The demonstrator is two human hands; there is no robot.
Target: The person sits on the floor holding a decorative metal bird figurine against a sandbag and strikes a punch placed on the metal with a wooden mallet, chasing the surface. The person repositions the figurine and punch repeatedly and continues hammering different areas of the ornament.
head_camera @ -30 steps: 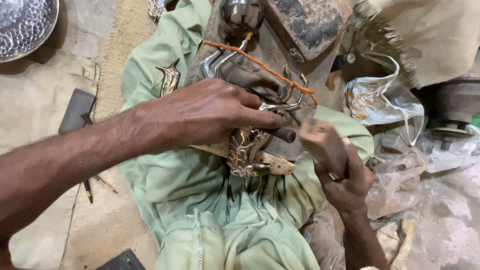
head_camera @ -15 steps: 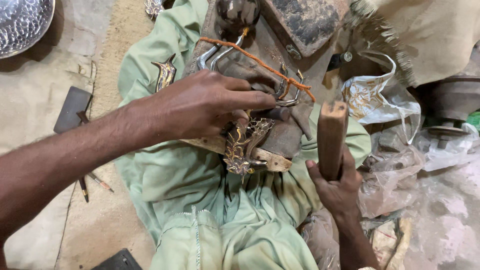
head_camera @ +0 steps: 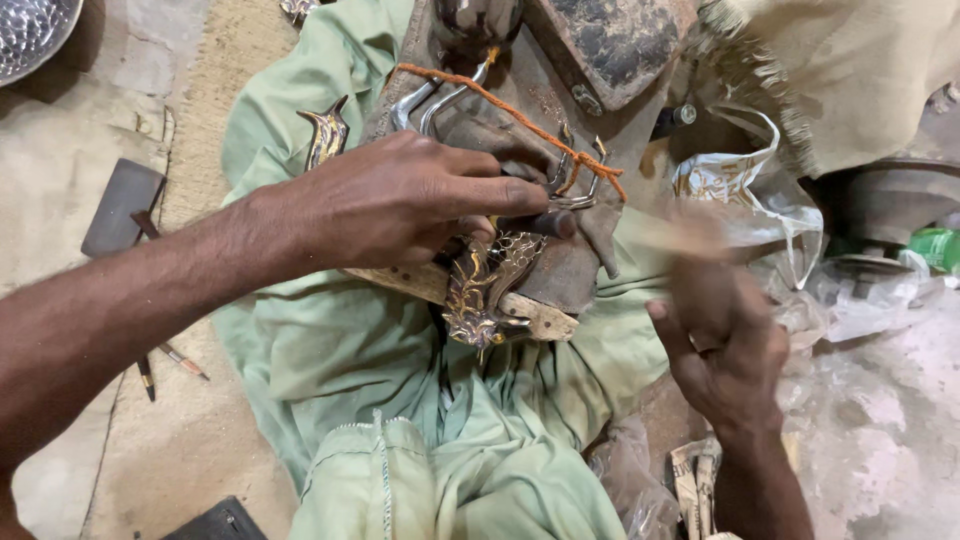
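Note:
My left hand [head_camera: 400,205] reaches in from the left and pinches a short dark punch [head_camera: 545,224] against an ornate brass piece [head_camera: 485,290]. The brass piece lies on a wooden block [head_camera: 535,318] over my lap, which is covered in green cloth [head_camera: 360,360]. My right hand [head_camera: 725,340] is at the lower right, gripping a wooden mallet [head_camera: 680,235] that is blurred by motion, just right of the punch. A metal clamp tied with orange string [head_camera: 505,110] sits just behind my left hand.
A second brass piece [head_camera: 325,135] lies on the green cloth at upper left. A dark flat stone [head_camera: 120,205] and thin tools [head_camera: 180,362] lie on the floor at left. Crumpled clear plastic bags [head_camera: 745,195] fill the right side. A hammered metal bowl [head_camera: 30,30] sits at the top left corner.
The mallet in my right hand was upright half a second ago and has swung toward the punch, now blurred. My left hand stays on the punch.

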